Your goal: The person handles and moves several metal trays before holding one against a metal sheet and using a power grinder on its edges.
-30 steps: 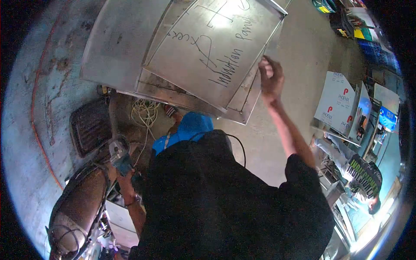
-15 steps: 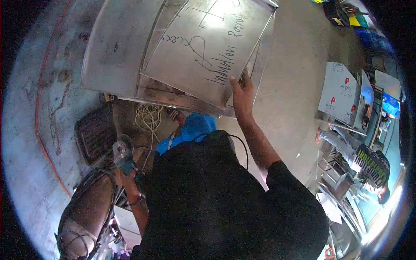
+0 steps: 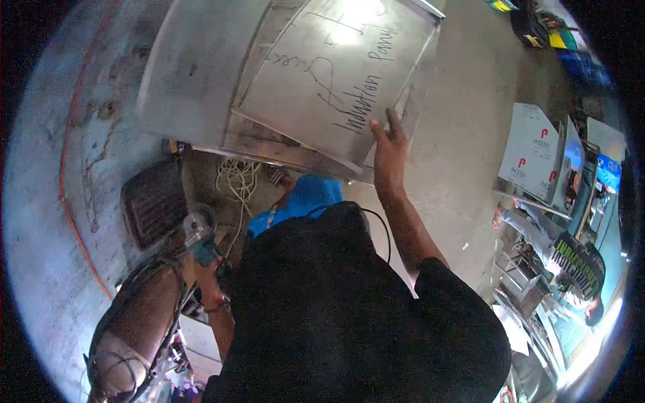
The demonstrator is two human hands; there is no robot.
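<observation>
My left hand (image 3: 209, 285) is closed around the body of an angle grinder (image 3: 203, 236), held low at my left side with its disc guard end pointing up and away from me. My right hand (image 3: 391, 154) is at the right edge of a metal panel (image 3: 302, 87) with "Induction Panel" written on it in marker. The thumb lies on the panel's face and the fingers are along its edge; their undersides are hidden. This panel rests at an angle on a larger sheet-metal piece (image 3: 195, 74).
A coiled pale cord (image 3: 236, 180) lies below the metalwork, beside a dark chair back (image 3: 153, 205). A rounded brown, seat-like object (image 3: 138, 316) stands at lower left. White Phoenix-printed boards (image 3: 531, 151) stand at right, near a bending person (image 3: 574, 265) and metal frames.
The view has shifted slightly, so the panel and my right hand appear farther right. My right fingers have shifted a little at the panel edge. The grinder stays in my left hand.
</observation>
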